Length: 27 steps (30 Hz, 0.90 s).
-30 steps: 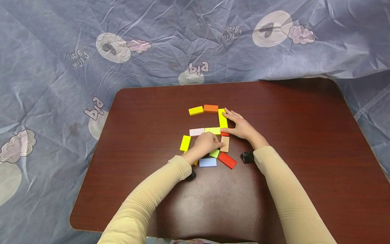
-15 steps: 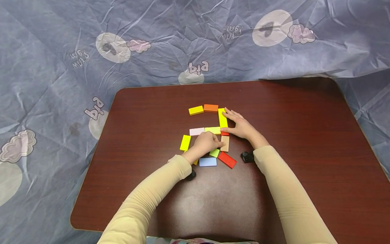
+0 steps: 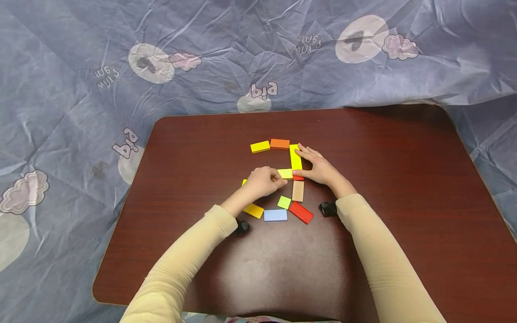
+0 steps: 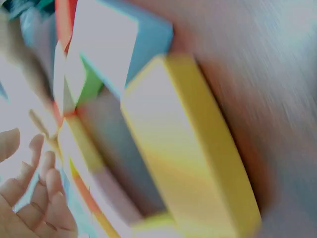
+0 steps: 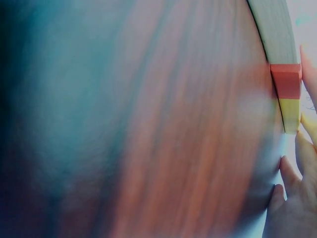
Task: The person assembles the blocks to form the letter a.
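Observation:
My left hand (image 3: 262, 181) hovers over the left part of a block outline, its fingers loosely bent and holding nothing; in the left wrist view they stand apart from the blocks. Beneath it the pink block (image 4: 116, 196) is hidden from the head view. The pale yellow block (image 3: 286, 174) shows past its fingertips. My right hand (image 3: 321, 169) rests with extended fingers on the upright yellow block (image 3: 295, 158), thumb at the small red block (image 3: 298, 177). Just below that lies the plain wooden block (image 3: 298, 191), untouched by either hand.
A lime block (image 3: 284, 202), a red block (image 3: 301, 212), a blue block (image 3: 275, 215) and an amber block (image 3: 253, 210) form the near side. An orange block (image 3: 280, 144) and a yellow block (image 3: 260, 146) lie at the far side of the brown table (image 3: 404, 202).
My left hand has let go of the wooden block and moved left and slightly away from me, uncovering the lime and amber blocks. The right hand keeps its place.

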Available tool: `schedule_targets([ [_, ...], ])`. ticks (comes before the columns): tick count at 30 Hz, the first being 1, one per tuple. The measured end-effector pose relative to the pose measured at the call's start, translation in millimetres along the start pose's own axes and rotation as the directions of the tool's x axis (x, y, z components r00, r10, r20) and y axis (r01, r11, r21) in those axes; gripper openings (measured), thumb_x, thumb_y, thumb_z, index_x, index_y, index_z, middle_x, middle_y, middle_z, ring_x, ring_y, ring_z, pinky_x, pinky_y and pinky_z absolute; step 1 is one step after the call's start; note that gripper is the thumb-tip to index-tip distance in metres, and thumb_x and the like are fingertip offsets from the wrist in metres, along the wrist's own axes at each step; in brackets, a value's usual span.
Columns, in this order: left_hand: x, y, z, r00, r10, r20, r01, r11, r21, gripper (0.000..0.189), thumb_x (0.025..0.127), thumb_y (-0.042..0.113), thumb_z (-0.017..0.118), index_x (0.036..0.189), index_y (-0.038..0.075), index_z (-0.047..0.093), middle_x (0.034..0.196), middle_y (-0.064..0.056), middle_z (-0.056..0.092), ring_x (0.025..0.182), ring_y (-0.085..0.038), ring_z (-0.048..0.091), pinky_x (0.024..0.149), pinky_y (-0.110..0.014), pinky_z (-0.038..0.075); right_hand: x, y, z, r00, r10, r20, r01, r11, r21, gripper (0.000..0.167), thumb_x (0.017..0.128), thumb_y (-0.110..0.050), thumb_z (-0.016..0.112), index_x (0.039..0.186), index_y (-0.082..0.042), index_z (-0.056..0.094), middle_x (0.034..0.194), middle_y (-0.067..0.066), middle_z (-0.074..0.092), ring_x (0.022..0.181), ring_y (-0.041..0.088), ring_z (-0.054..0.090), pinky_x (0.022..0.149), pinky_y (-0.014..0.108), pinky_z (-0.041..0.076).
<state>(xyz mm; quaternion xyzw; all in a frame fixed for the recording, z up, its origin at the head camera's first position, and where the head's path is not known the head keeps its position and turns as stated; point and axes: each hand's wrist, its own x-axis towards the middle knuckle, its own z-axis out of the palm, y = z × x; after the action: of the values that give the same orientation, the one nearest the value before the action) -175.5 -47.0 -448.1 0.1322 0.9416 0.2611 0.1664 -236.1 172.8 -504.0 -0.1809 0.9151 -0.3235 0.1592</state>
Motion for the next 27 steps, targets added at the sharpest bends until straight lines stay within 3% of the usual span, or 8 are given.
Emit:
schedule_targets([
  [5, -17.8, -26.6, -26.4, 0.996, 0.084, -0.036, -0.086, 0.995, -0.051, 0.015, 0.093, 0.026, 0.069, 0.097, 0.013, 0.074, 0.092, -0.001, 0.068, 0.083, -0.015, 0.058, 0.074, -0.027, 0.049, -0.5, -0.4, 0.0, 1.0, 0.012, 0.008, -0.012, 1.0, -0.011, 0.083, 0.088, -0.041, 0.073, 0.155, -0.014, 0.031, 0.167, 0.0, 0.012, 0.153, 0.032, 0.01, 0.12, 0.057, 0.015],
  [9, -30.1, -40.7, -31.1, 0.991, 0.129, -0.021, -0.129, 0.991, -0.04, 0.014, 0.093, 0.019, 0.07, 0.103, 0.011, 0.075, 0.095, 0.0, 0.07, 0.086, -0.015, 0.061, 0.077, -0.029, 0.05, 0.4, 0.4, -0.5, 1.0, 0.014, 0.012, -0.014, 1.0, -0.022, 0.084, 0.088, -0.042, 0.072, 0.155, -0.014, 0.031, 0.167, 0.0, 0.012, 0.153, 0.032, 0.01, 0.12, 0.058, 0.015],
  [15, -36.3, -37.2, -7.8, 0.981, 0.184, 0.057, -0.187, 0.98, 0.063, 0.017, 0.091, 0.019, 0.072, 0.106, 0.012, 0.075, 0.097, 0.002, 0.074, 0.087, -0.01, 0.067, 0.078, -0.027, 0.052, -0.6, -0.7, -0.9, 1.0, 0.016, 0.003, -0.016, 1.0, -0.018, 0.083, 0.088, -0.042, 0.073, 0.155, -0.015, 0.032, 0.167, -0.001, 0.013, 0.153, 0.032, 0.011, 0.119, 0.058, 0.016],
  [20, -34.0, -27.2, 10.0, 0.983, 0.169, 0.071, -0.176, 0.979, 0.105, 0.019, 0.09, 0.024, 0.073, 0.107, 0.015, 0.074, 0.095, 0.004, 0.075, 0.087, -0.008, 0.068, 0.077, -0.026, 0.052, -0.2, -0.6, -0.6, 1.0, 0.017, -0.001, -0.017, 1.0, -0.02, 0.083, 0.088, -0.042, 0.073, 0.155, -0.015, 0.032, 0.167, -0.001, 0.013, 0.153, 0.032, 0.011, 0.119, 0.058, 0.016],
  [27, -29.5, -23.6, 22.3, 0.982, 0.178, 0.065, -0.182, 0.981, 0.066, 0.026, 0.087, 0.02, 0.076, 0.11, 0.011, 0.072, 0.092, 0.001, 0.074, 0.085, -0.008, 0.067, 0.077, -0.025, 0.053, -1.6, -2.1, -0.1, 1.0, 0.016, -0.001, -0.016, 1.0, -0.01, 0.083, 0.088, -0.041, 0.073, 0.155, -0.014, 0.032, 0.167, 0.0, 0.013, 0.153, 0.032, 0.01, 0.119, 0.058, 0.016],
])
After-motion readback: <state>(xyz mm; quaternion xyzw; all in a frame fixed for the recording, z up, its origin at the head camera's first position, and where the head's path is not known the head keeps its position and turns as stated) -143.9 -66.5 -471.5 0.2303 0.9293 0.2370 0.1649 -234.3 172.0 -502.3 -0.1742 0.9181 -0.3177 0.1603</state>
